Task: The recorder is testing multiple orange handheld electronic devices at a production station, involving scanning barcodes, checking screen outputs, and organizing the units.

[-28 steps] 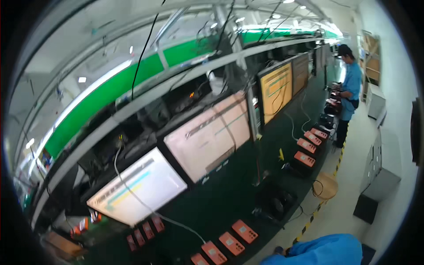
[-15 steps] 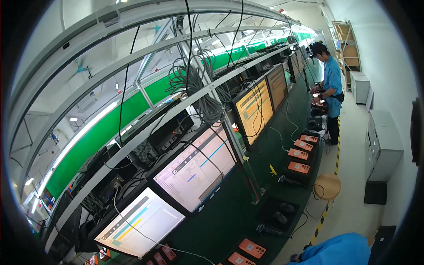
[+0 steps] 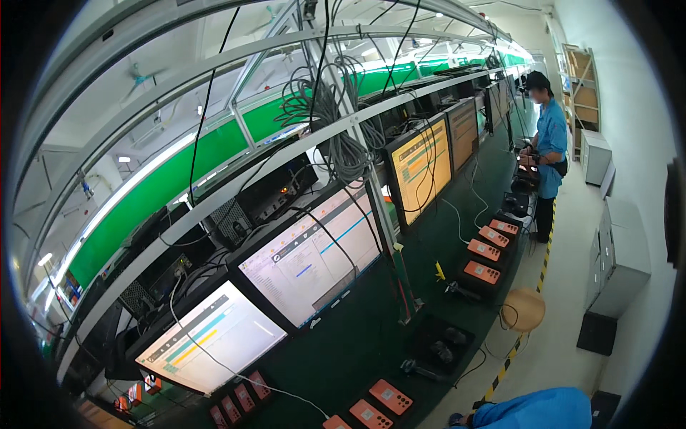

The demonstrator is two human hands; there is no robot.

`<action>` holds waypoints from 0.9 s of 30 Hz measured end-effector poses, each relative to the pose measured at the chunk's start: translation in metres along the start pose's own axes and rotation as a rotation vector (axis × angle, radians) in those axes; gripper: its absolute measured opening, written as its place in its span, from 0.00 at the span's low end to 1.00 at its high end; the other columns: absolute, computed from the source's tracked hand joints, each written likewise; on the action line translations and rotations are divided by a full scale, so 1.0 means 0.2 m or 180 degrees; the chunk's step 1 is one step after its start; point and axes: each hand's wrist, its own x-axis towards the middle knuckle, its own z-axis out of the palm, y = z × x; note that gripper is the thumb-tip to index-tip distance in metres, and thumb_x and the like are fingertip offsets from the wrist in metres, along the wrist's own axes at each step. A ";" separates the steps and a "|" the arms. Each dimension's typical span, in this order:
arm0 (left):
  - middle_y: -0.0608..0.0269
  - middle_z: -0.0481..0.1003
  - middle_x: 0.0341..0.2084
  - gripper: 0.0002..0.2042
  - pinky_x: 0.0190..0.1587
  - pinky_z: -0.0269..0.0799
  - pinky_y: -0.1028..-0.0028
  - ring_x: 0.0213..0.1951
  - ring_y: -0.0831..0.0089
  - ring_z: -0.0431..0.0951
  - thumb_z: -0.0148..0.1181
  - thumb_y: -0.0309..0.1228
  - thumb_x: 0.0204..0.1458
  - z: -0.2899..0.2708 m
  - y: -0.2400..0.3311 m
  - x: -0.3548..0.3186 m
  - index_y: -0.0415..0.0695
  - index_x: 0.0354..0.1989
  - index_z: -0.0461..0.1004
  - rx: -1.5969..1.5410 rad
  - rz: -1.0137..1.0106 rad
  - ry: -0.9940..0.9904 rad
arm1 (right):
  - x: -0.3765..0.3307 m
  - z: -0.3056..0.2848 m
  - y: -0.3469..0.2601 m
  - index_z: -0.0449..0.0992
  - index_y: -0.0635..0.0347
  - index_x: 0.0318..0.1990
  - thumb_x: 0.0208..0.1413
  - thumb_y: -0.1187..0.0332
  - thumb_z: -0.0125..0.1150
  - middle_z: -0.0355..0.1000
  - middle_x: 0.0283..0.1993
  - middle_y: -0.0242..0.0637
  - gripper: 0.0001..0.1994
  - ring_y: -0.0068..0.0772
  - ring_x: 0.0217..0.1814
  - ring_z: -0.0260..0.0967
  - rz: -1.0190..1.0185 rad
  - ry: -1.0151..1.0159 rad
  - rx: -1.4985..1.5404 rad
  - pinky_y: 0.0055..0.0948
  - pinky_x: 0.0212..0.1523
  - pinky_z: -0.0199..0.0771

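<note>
A blue sleeve, apparently on my right arm, comes in at the lower right. A small dark patch shows at its end; the hand itself is cut off by the lower edge. My left hand is out of view. Nearest the sleeve, orange smartphones lie back up along the front edge of the dark green bench. Several more phones stand in a row below the nearest monitor. What my hands hold or touch cannot be seen.
More monitors line the bench under a metal frame with hanging cables. Farther along lie orange phones and black devices. A round stool stands beside the bench. A co-worker in blue stands at the far end. Grey cabinets line the wall.
The view has shifted, so the monitors sit farther left and the co-worker farther right. More of the near phones show. The blue sleeve remains at the lower right.
</note>
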 end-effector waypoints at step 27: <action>0.60 0.74 0.22 0.11 0.18 0.66 0.76 0.18 0.74 0.71 0.46 0.32 0.53 0.80 -1.04 -0.87 0.41 0.36 0.73 -0.1366 -0.0447 0.1199 | -0.06 0.17 0.60 0.73 0.64 0.39 0.50 0.56 0.47 0.71 0.39 0.54 0.19 0.52 0.41 0.69 -0.1158 -0.1362 -0.1726 0.45 0.40 0.68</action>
